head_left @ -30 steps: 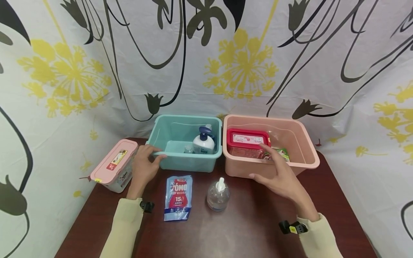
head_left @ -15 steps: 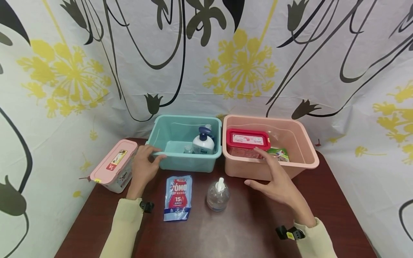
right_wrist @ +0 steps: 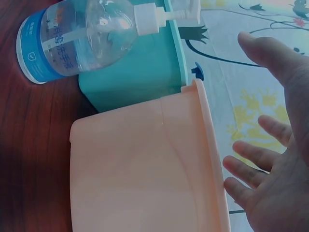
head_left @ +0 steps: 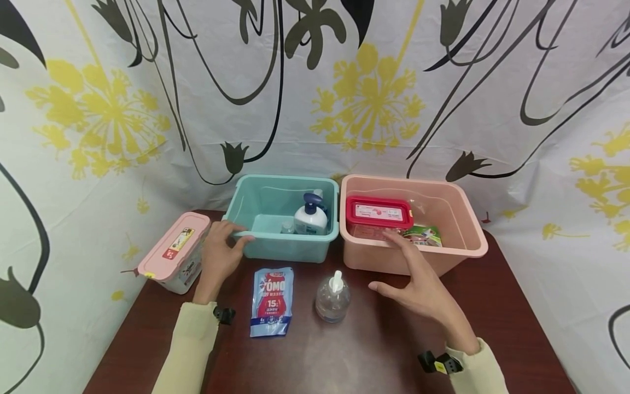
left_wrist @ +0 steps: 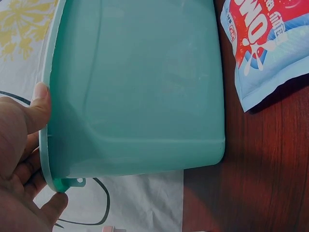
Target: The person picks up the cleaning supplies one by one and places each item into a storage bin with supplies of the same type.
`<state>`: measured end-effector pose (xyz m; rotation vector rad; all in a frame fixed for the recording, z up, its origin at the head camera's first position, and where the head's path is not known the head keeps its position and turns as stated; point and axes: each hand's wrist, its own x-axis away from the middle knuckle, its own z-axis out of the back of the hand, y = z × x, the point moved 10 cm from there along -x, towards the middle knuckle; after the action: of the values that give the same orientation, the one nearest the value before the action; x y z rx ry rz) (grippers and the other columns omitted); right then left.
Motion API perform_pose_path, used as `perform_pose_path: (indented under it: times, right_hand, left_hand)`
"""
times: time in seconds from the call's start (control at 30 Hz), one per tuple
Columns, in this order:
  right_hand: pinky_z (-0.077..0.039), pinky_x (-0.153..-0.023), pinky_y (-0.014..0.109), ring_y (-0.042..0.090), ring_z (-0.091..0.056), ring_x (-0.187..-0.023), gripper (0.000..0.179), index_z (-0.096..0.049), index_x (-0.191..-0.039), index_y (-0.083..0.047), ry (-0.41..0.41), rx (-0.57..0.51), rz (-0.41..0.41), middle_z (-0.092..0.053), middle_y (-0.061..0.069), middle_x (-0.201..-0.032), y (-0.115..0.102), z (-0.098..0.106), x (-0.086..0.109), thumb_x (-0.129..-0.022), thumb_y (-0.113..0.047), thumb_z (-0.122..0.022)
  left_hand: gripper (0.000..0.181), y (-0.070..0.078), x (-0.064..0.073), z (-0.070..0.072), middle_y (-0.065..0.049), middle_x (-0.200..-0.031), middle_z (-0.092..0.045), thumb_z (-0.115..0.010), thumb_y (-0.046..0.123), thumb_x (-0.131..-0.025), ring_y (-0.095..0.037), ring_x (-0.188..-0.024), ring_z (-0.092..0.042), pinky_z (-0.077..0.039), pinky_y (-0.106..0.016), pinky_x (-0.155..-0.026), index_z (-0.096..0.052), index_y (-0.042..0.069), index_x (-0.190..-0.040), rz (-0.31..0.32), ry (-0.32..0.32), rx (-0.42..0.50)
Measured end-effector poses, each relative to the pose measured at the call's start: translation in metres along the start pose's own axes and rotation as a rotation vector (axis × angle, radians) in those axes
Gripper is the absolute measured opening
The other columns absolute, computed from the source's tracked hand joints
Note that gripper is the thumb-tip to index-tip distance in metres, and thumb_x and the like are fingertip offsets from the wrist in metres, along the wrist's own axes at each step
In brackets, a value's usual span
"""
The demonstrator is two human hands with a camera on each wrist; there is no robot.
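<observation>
My left hand (head_left: 220, 257) holds the front left corner of a teal plastic bin (head_left: 285, 249); in the left wrist view the thumb and fingers wrap its rim (left_wrist: 47, 96). Inside the bin stand a white pump bottle (head_left: 311, 220) with a blue top and a small clear-capped item (head_left: 287, 227). My right hand (head_left: 425, 293) hovers with spread fingers over the front rim of a pink bin (head_left: 384, 262), holding nothing. That bin contains a red-lidded box (head_left: 379, 213) and a green packet (head_left: 424, 235).
A blue OMO pouch (head_left: 272, 302) lies on the dark wooden table (head_left: 315, 366). Beside it stands a clear pump bottle (head_left: 332, 300) with a white pump. A pink-lidded container (head_left: 174, 249) is left of my left hand. Patterned cloth (head_left: 315, 126) hangs behind.
My right hand has drawn back toward me and slightly left, from over the red-lidded box to the pink bin's front rim. My left hand stays at the teal bin's corner.
</observation>
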<state>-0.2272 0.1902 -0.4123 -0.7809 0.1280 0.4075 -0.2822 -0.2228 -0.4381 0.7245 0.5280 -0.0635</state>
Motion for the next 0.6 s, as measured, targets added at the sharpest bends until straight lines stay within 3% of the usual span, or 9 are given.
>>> perform_pose_path:
  times: [0.3, 0.6]
  right_hand:
    - [-0.033, -0.117, 0.065, 0.024, -0.036, -0.15, 0.106, -0.029, -0.159, -0.036, 0.006, -0.018, 0.048, -0.039, -0.001, -0.163, -0.008, -0.006, 0.003, -0.074, -0.039, -0.093]
    - [-0.033, -0.117, 0.065, 0.025, -0.036, -0.15, 0.101, -0.03, -0.158, -0.039, -0.005, -0.065, 0.016, -0.038, -0.003, -0.163, -0.01, -0.014, 0.008, -0.077, -0.042, -0.091]
  left_hand:
    - [0.031, -0.001, 0.0, -0.001, -0.01, -0.115, -0.071, -0.082, 0.033, -0.087, -0.027, -0.105, -0.054, -0.048, -0.056, -0.098, -0.074, 0.01, -0.107, 0.003, -0.003, 0.001]
    - [0.031, -0.001, 0.0, -0.001, -0.01, -0.116, -0.071, -0.082, 0.033, -0.087, -0.027, -0.105, -0.054, -0.048, -0.056, -0.097, -0.074, 0.011, -0.107, 0.005, -0.004, 0.002]
